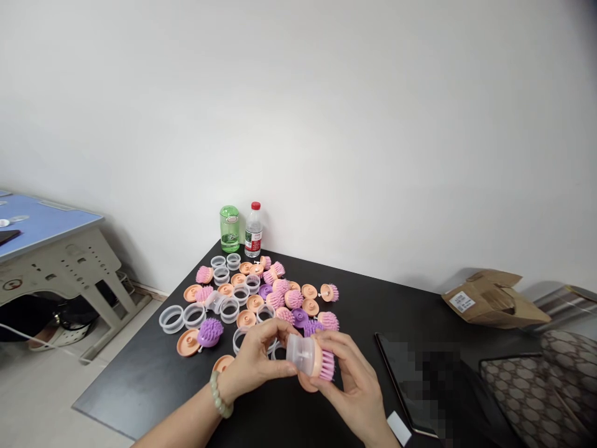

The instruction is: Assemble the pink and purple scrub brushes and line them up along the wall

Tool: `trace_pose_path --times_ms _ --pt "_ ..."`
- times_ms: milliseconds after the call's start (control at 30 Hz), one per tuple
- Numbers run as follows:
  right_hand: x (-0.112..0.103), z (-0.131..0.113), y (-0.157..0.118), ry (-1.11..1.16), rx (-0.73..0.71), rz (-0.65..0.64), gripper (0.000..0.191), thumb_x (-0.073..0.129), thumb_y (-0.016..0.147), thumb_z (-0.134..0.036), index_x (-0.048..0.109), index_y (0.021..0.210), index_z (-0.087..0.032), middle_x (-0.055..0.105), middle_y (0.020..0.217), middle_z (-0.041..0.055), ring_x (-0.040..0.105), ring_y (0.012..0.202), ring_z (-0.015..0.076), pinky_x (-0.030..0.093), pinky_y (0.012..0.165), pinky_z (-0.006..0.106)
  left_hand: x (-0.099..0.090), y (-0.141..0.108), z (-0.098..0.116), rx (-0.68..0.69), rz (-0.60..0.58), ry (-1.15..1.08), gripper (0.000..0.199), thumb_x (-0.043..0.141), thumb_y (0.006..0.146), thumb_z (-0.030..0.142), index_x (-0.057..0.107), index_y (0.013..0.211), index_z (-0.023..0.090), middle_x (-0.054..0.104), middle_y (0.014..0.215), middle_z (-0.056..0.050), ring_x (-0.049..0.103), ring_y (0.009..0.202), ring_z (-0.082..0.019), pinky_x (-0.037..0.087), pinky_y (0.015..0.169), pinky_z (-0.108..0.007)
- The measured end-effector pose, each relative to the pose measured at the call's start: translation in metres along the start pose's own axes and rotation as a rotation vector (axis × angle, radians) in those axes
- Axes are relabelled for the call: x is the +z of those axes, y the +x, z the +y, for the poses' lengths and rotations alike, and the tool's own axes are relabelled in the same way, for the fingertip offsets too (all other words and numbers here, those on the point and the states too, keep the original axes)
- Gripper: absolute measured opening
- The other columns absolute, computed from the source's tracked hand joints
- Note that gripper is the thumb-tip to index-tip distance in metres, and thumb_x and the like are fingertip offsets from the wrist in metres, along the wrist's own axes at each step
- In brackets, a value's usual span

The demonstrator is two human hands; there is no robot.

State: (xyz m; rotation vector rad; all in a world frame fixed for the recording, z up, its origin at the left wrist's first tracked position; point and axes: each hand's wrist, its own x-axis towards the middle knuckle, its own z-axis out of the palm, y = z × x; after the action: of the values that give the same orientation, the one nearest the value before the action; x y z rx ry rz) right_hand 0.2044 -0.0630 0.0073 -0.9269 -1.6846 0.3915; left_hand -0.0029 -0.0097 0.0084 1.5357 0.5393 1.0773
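Clear plastic cylinder of a pink-bristled brush (298, 350) is held in the air between both hands, above the near part of a black tabletop (135, 389). The left hand (254, 364), wearing a pale green bead bracelet (218, 394), pinches the clear end; the right hand (347, 389) wraps closed around the bristled end. This opposed grip appears to keep the parts aligned. Peach plastic discs (189, 342), clear plastic rings (171, 319) and purple bristle heads (209, 332) lie scattered farther away.
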Motion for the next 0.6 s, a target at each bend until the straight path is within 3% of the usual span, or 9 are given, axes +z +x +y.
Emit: trace_pose_path --times_ms 200,367,500,600 --pt "-0.0029 -0.0015 0.0021 -0.032 -0.047 -0.043 0.034 0.076 0.086 -0.033 0.067 0.118 -0.027 0.068 0.112 0.0103 0.069 0.103 0.0267 0.06 0.088 0.037 -0.0008 0.0003 0.0023 0.019 0.017 0.094 0.056 0.083 0.067 0.061 0.071 0.1 0.017 0.065 0.085 -0.003 0.053 0.076 -0.016 0.042 0.071 -0.026" --pt "-0.0026 -0.003 0.0024 -0.069 -0.14 -0.055 0.027 0.071 0.091 -0.03 0.066 0.117 -0.025 0.068 0.113 0.0106 0.069 0.103 0.0251 0.06 0.088 0.035 0.0001 0.0005 -0.0008 -0.043 0.01 0.051 0.051 0.079 0.071 0.06 0.07 0.092 0.015 0.061 0.077 -0.001 0.049 0.07 -0.014 0.039 0.067 -0.024" --pt "-0.0021 -0.0036 0.0027 -0.096 -0.125 -0.054 0.029 0.068 0.092 -0.033 0.064 0.119 -0.024 0.067 0.113 0.0108 0.069 0.101 0.0244 0.06 0.086 0.034 0.0019 0.0005 -0.0012 -0.051 0.023 0.002 0.047 0.082 0.071 0.056 0.067 0.09 0.015 0.06 0.08 -0.001 0.05 0.072 -0.013 0.04 0.069 -0.025" --pt "-0.0019 -0.0022 0.0017 -0.149 -0.085 -0.033 0.032 0.069 0.09 -0.038 0.064 0.119 -0.024 0.068 0.11 0.01 0.069 0.1 0.0252 0.059 0.085 0.034 0.0018 0.0008 -0.0015 -0.027 0.0 -0.019 0.053 0.085 0.067 0.055 0.068 0.1 0.017 0.064 0.089 -0.004 0.056 0.081 -0.017 0.044 0.076 -0.028"
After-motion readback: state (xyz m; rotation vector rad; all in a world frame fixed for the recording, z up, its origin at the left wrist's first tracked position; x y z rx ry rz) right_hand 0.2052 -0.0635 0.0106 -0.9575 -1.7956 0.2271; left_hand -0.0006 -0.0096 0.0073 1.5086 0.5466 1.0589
